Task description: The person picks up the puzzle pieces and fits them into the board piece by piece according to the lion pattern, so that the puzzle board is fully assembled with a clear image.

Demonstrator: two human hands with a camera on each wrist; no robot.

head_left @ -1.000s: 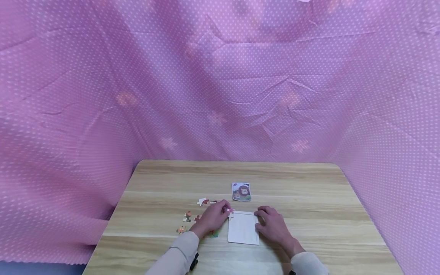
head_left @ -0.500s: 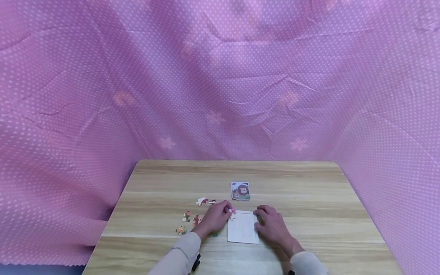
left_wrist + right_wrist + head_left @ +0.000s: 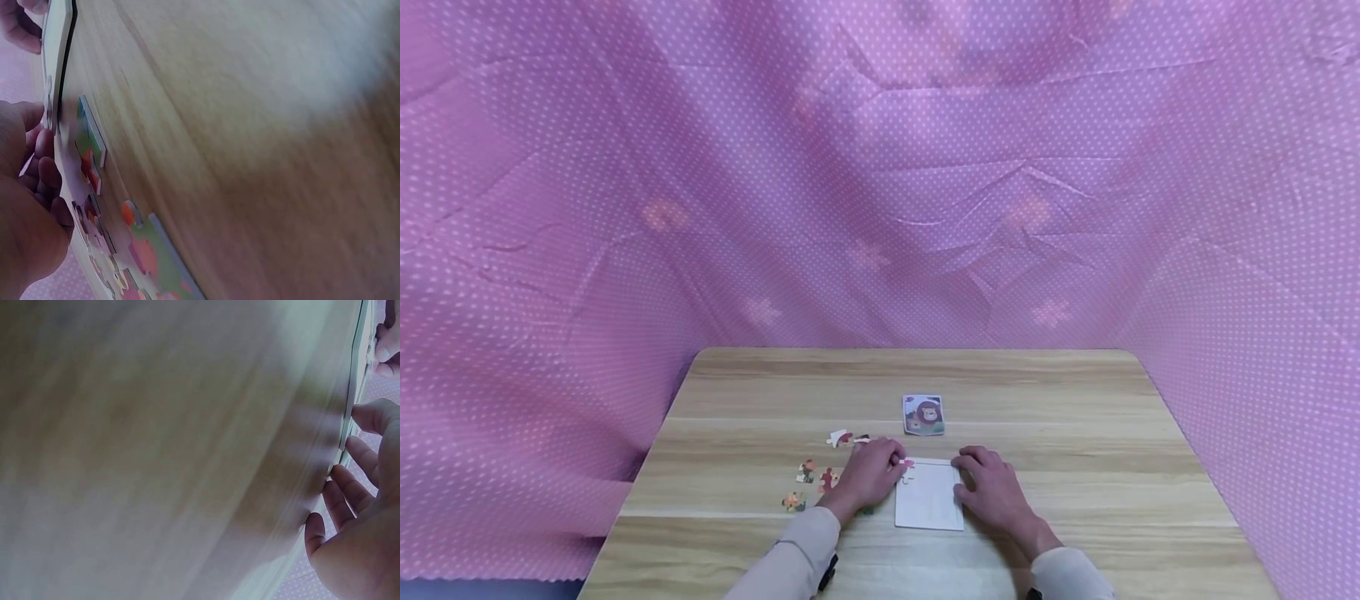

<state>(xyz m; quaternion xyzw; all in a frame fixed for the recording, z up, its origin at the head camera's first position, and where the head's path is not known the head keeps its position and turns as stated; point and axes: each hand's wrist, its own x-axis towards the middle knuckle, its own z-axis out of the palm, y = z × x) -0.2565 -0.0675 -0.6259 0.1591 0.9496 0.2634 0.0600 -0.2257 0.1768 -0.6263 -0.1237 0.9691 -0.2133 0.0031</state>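
Observation:
A white puzzle board (image 3: 928,504) lies flat on the table between both hands. At its upper left corner sits a pink and white puzzle piece (image 3: 907,477), pinched at its edge by the fingertips of my left hand (image 3: 871,473). The left fingers are curled, as the left wrist view also shows. My right hand (image 3: 992,487) holds the board's upper right corner, its thumb on the right edge and index finger near the top. In the right wrist view the other right fingers (image 3: 337,506) rest lower, beside the board.
Several loose puzzle pieces lie left of the board, among them a dark red piece (image 3: 828,479) and an orange one (image 3: 793,502); my left hand partly hides others. A lion picture card (image 3: 923,415) lies beyond the board. A pink dotted cloth (image 3: 880,208) hangs behind the table (image 3: 1075,417).
The left hand has shifted the pink and white piece slightly within the board's upper left corner. The right hand keeps its place on the board. The head view has moved slightly.

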